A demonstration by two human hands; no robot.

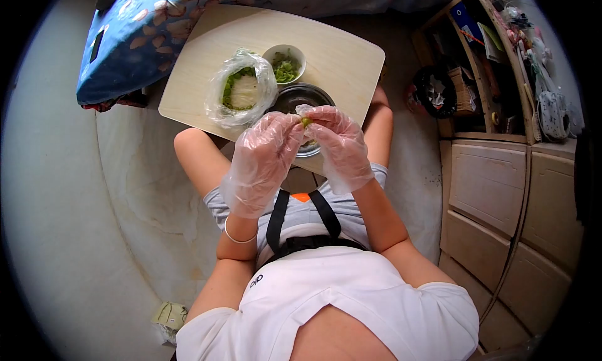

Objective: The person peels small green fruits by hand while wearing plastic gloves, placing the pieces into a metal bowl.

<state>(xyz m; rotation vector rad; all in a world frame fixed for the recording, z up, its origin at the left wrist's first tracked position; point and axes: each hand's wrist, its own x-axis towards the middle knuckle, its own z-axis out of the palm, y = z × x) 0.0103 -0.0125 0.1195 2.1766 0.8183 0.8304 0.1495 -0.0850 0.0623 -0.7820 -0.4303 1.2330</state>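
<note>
Both hands wear clear plastic gloves and meet above a metal bowl (305,93) at the table's near edge. Between their fingertips is a small green piece (305,121). My left hand (271,146) has its fingers closed on the piece from the left side. From the right, my right hand (335,138) pinches the same piece. Behind my left hand lies an open plastic bag (215,98) with green leaves and a pale round mass inside. A white bowl (303,59) of green leaves stands beside the bag. The hands hide part of the metal bowl.
The light table (342,54) stands over my knees. A bed with a blue flowered cover (147,32) is at the upper left. Wooden shelves (480,54), a black-lined bin (434,91) and drawers (488,185) stand on the right. A small box (169,315) sits on the floor lower left.
</note>
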